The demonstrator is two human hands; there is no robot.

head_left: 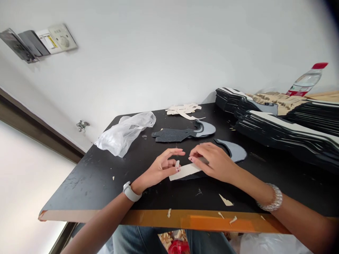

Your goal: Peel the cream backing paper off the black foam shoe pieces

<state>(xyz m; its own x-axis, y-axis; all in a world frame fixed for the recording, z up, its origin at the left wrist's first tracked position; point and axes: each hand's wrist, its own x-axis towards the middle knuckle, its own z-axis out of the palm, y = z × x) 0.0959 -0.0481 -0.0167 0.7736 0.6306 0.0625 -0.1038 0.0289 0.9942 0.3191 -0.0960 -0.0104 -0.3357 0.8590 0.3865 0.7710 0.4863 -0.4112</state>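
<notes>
A black and grey shoe-shaped piece lies on the black table under my hands, with a cream backing strip along its near edge. My left hand pinches the lifted end of that strip between thumb and fingertips. My right hand lies on top of the piece, fingers curled and pressing it down by the strip. A second black and grey piece lies flat just beyond my hands.
A crumpled clear plastic bag sits at the left. Peeled cream strips are heaped at the back. Tall stacks of black pieces fill the right, with a water bottle behind. Paper scraps dot the table's orange front edge.
</notes>
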